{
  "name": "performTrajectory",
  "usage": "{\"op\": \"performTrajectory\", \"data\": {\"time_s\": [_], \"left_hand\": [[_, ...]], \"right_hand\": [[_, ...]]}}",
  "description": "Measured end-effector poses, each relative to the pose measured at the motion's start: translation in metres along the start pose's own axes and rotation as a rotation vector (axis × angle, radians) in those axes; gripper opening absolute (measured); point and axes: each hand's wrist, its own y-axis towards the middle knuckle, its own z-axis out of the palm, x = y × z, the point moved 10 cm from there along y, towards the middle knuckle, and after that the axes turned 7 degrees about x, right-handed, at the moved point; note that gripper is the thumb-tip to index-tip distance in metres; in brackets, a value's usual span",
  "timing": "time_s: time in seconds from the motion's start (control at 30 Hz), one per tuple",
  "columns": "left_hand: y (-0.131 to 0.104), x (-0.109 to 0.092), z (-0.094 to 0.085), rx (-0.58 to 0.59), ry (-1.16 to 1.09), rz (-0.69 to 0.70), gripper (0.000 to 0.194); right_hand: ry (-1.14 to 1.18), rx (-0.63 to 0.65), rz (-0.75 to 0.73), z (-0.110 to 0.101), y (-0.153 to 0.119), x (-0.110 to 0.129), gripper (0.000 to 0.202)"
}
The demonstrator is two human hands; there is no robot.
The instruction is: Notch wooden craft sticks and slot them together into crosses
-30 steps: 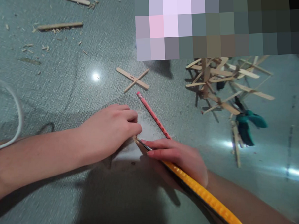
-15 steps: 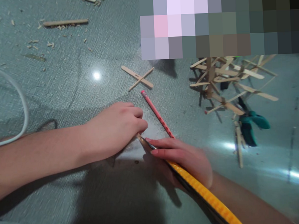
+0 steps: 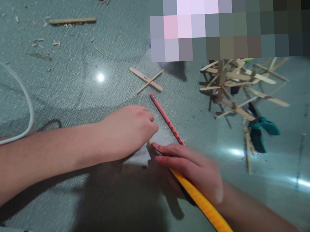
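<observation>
In the head view my left hand (image 3: 135, 130) is closed, knuckles up, low over the table. A short wooden stick end (image 3: 149, 142) pokes out beneath its fingers; the rest is hidden by the hand. My right hand (image 3: 193, 165) grips a yellow-and-black utility knife (image 3: 199, 192), index finger stretched along the front. The knife's metal tip meets the stick end close to my left fingers. Beside my right hand lies a pink pencil (image 3: 166, 117), its lower end passing behind the fingers. Beyond the pencil, a thin stick rests across a slotted craft stick (image 3: 153, 84), forming an X.
A framework of joined craft sticks (image 3: 227, 78) stands at the right, with teal-handled pliers (image 3: 258, 135) and loose sticks near it. Another stick (image 3: 72, 21) lies among wood shavings at the upper left. A white cable (image 3: 28, 101) curves over my left forearm.
Both hands stay together at the stick. My right hand and the knife have shifted slightly, the knife's handle swinging left and steeper. The whole view has slid a little.
</observation>
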Motion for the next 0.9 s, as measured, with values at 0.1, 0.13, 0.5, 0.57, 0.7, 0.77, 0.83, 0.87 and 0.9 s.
{"op": "performTrajectory", "data": {"time_s": [0.1,0.13,0.5,0.57,0.7,0.77,0.83,0.87,0.9], "left_hand": [[0.000,0.000,0.000,-0.010,-0.002,0.006,0.015],[0.000,0.000,0.000,-0.011,-0.001,0.006,0.015],[0.000,0.000,0.000,0.012,0.037,-0.005,0.014],[0.000,0.001,0.000,0.006,0.032,-0.007,0.015],[-0.005,0.000,0.001,-0.034,0.017,0.032,0.015],[-0.009,-0.003,0.001,-0.077,0.007,0.083,0.015],[-0.015,-0.004,-0.001,-0.117,-0.024,0.113,0.015],[-0.018,-0.004,-0.001,-0.126,-0.056,0.115,0.014],[-0.020,-0.003,-0.002,-0.129,-0.099,0.108,0.014]], "right_hand": [[-0.029,0.000,0.056,-0.003,0.002,0.000,0.030],[-0.022,0.001,0.066,-0.003,0.002,0.000,0.031],[0.011,-0.005,0.044,-0.003,0.005,-0.002,0.028],[-0.003,-0.006,0.028,-0.002,0.004,-0.003,0.028],[-0.039,-0.020,-0.051,-0.001,0.004,-0.001,0.033],[0.001,-0.017,-0.047,-0.002,0.005,-0.002,0.035],[0.039,0.018,0.011,-0.001,0.007,-0.005,0.039],[0.043,0.047,0.040,-0.001,0.008,-0.006,0.039],[0.047,0.065,0.044,-0.001,0.008,-0.005,0.039]]}}
